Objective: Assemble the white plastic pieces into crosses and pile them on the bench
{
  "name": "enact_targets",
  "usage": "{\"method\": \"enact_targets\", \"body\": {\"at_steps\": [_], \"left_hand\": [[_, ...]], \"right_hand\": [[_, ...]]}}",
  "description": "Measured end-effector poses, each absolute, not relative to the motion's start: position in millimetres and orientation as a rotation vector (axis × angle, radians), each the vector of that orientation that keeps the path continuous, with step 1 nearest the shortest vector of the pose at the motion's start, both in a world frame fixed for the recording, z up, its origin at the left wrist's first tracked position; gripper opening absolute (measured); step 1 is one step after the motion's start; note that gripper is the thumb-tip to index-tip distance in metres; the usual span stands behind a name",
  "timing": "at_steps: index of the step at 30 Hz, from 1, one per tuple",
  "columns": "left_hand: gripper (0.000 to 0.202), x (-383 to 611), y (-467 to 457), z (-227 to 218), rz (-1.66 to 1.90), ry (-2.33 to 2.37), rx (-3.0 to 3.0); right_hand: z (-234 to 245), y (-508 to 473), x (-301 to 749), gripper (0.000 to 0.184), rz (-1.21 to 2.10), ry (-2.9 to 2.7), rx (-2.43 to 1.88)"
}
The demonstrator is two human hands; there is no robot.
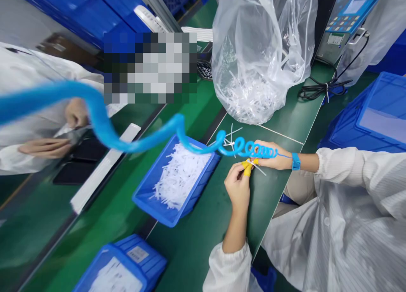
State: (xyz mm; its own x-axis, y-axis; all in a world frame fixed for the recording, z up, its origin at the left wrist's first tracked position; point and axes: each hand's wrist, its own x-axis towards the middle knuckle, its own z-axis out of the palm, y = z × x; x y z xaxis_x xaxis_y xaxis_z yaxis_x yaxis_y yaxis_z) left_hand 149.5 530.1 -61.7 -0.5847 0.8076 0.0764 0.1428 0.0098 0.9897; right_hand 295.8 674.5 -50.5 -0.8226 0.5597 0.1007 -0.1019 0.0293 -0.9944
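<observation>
My left hand (237,186) and my right hand (269,154) meet over the green table (203,241), fingertips together. Both wear yellow finger cots (247,167) and pinch a small white plastic piece (253,163) between them. A blue strap (295,161) circles my right wrist, and its blue coiled cord (133,144) runs off to the left. A few loose white pieces (231,140) lie on the table just beyond my hands. A blue tray (149,199) heaped with white plastic pieces sits left of my hands.
A clear plastic bag (260,51) of white pieces stands behind. A keypad device (345,21) with a black cable (317,89) is top right. Blue bins sit right (374,118) and bottom left (127,266). A co-worker's hands (47,147) rest at the left.
</observation>
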Motion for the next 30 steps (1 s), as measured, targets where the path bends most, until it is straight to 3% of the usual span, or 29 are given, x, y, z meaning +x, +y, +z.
{"method": "enact_targets", "body": {"at_steps": [4, 9, 17, 24, 30], "left_hand": [[0.010, 148.1, 528.2, -65.9, 1.662, 1.870, 1.118], [0.018, 146.1, 527.1, -71.9, 1.733, 1.801, 1.188], [0.020, 149.2, 534.2, -66.6, 1.708, 1.760, 1.034], [0.020, 159.2, 540.2, -64.5, 1.719, 1.626, 0.961], [0.014, 151.4, 543.7, -70.5, 1.694, 1.563, 1.015]], "right_hand": [[-60.1, 670.8, 291.4, 0.044, 1.879, -1.734, -0.400], [-65.8, 668.7, 288.8, 0.039, 1.836, -1.735, -0.352], [-58.3, 672.1, 292.7, 0.054, 1.909, -1.730, -0.343], [-62.6, 674.3, 298.4, 0.040, 1.774, -1.849, -0.479], [-70.2, 684.3, 301.3, 0.049, 1.715, -1.886, -0.504]]}}
